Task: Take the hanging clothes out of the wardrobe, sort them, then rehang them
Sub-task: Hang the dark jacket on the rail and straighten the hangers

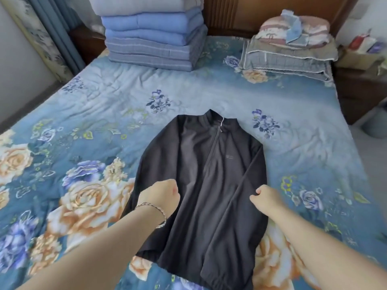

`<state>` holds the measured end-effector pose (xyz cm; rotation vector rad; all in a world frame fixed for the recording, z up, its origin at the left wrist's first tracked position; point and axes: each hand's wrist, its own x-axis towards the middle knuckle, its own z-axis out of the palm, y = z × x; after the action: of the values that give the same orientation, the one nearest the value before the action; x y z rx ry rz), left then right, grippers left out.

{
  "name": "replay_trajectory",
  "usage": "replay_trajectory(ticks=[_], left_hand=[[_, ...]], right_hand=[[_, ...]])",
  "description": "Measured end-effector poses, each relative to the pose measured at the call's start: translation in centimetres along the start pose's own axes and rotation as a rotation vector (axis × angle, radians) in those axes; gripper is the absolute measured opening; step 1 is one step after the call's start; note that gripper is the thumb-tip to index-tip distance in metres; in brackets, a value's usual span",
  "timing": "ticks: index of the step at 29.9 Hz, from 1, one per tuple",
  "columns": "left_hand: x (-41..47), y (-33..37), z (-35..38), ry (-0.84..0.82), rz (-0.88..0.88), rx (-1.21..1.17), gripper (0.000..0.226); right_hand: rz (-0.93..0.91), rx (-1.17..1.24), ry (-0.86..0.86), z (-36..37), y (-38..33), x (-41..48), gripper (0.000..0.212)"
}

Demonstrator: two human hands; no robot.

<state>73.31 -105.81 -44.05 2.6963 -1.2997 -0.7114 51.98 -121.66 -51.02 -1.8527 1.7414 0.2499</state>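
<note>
Charcoal-grey fabric fills the near middle of the scene: a zip-front jacket [209, 185] lies flat, front up, on the bed's blue floral bedspread [94, 122], its stand-up collar pointing to the far side and its elastic hem towards the near edge. The zip is closed almost to the collar, and both sleeves lie along the jacket's sides. The person's left hand [162, 194] rests over the left side of the jacket at about chest height. Its fingers are curled under and hidden behind the back of the hand, so I cannot tell whether they hold any cloth. A thin bracelet [151, 209] circles that wrist. The right hand [266, 196] sits at the jacket's right sleeve edge, with thumb and fingers curled in and pinching the fabric where a fold line runs down from the shoulder. At the far left-centre of the bed stands a tall stack of folded quilts [152, 34] in blue and grey. At the far right is a lower pile of folded bedding [287, 57] with a striped pillow on top. A dark wooden headboard [251, 13] runs behind both piles, blue curtains [56, 28] hang at the far left, and a wooden nightstand [360, 93] stands beside the bed at the far right.
</note>
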Motion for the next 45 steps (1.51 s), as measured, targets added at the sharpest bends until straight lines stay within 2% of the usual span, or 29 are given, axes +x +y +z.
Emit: replay_trajectory(ticks=[5, 8, 12, 15, 17, 20, 24, 27, 30, 33, 35, 38, 45], left_hand=[[9.6, 1.5, 6.5, -0.075, 0.003, -0.048, 0.024], [14.2, 2.3, 9.5, -0.076, 0.034, -0.063, 0.022], [19.9, 3.2, 11.9, -0.055, 0.059, -0.128, 0.023], [23.4, 4.1, 12.7, -0.044, 0.063, -0.180, 0.024], [25.6, 4.7, 12.9, -0.043, 0.071, -0.184, 0.025], [28.6, 5.2, 13.0, -0.032, 0.078, -0.214, 0.025], [30.8, 4.9, 13.2, -0.051, 0.079, -0.312, 0.022], [31.5, 4.3, 13.2, -0.058, 0.067, -0.337, 0.024], [31.4, 3.7, 12.5, -0.050, 0.046, -0.347, 0.026], [30.1, 2.9, 11.1, -0.051, 0.032, -0.330, 0.023], [28.9, 2.4, 9.7, -0.050, 0.023, -0.330, 0.024], [26.6, 1.5, 6.9, -0.044, 0.016, -0.369, 0.027], [18.4, -1.3, -1.9, 0.013, -0.006, -0.366, 0.026]], right_hand=[[0.150, 0.090, 0.016, 3.9, 1.2, 10.5, 0.036], [0.215, 0.130, 0.059, 4.7, 1.1, 16.4, 0.055], [0.305, 0.321, 0.128, 4.5, 0.8, 22.7, 0.074], [0.274, 0.465, 0.162, 4.4, 0.6, 26.2, 0.082], [0.204, 0.574, 0.198, 4.3, 0.1, 28.7, 0.081], [0.146, 0.761, 0.231, 3.8, -1.5, 32.3, 0.068], [0.248, 1.040, 0.217, 2.1, -3.0, 34.8, 0.061], [0.140, 0.844, 0.163, 1.1, -4.2, 34.8, 0.037], [0.049, 0.524, 0.112, 0.0, -6.4, 33.8, 0.030], [0.039, 0.339, -0.061, -1.5, -9.1, 31.2, 0.010], [0.034, 0.267, -0.170, -2.8, -11.0, 28.9, 0.010], [-0.023, 0.255, -0.194, -5.0, -13.7, 25.0, 0.019], [-0.328, 0.377, -0.014, -7.5, -17.3, 12.0, 0.027]])
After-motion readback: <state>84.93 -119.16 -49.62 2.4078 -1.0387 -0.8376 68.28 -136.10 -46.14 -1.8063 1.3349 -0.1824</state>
